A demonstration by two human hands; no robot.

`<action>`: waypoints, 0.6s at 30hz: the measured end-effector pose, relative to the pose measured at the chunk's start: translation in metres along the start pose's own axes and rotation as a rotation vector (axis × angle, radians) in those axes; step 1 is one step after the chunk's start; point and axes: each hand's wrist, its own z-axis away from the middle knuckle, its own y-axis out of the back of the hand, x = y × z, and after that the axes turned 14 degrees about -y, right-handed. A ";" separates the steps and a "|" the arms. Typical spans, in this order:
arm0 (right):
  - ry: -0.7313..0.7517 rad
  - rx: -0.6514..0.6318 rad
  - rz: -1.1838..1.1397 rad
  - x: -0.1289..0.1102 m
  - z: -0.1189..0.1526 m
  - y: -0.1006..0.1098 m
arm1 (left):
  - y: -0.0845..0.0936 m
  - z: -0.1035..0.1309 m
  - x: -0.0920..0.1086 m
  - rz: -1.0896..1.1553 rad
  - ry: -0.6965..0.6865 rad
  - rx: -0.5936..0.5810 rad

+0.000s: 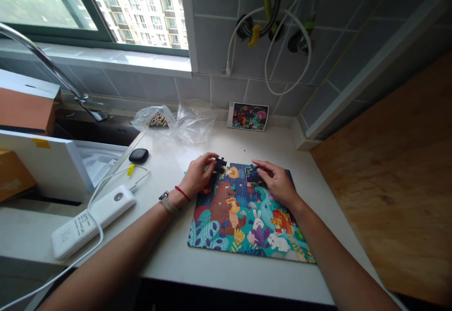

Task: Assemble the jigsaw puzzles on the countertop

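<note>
A colourful jigsaw puzzle (243, 212) with animals and plants lies flat on the white counter. My left hand (202, 173), with a watch and a red band on its wrist, pinches a dark puzzle piece (221, 164) at the puzzle's upper left edge. At the upper right part, the thumb and fingers of my right hand (277, 179) close on a dark puzzle piece (251, 173) low over the picture. A small picture card (248, 116) leans against the tiled wall behind the puzzle.
Clear plastic bags (192, 122), one holding small sticks, lie behind on the counter. Left are a black oval object (139, 155), a white power bank (93, 221) with a cable, and a sink (95, 132) with boxes. A wooden panel (395, 174) stands right.
</note>
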 end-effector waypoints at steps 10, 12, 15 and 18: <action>0.004 -0.031 -0.016 0.001 -0.001 0.000 | 0.015 -0.008 -0.010 0.034 0.000 -0.013; 0.003 -0.037 -0.013 0.001 -0.001 0.000 | 0.020 -0.010 -0.015 0.027 -0.002 -0.034; 0.011 -0.043 0.000 0.001 -0.001 0.000 | 0.025 -0.011 -0.023 -0.046 -0.050 -0.038; 0.027 -0.044 0.021 0.001 -0.001 0.000 | 0.028 -0.011 -0.031 -0.135 -0.074 -0.062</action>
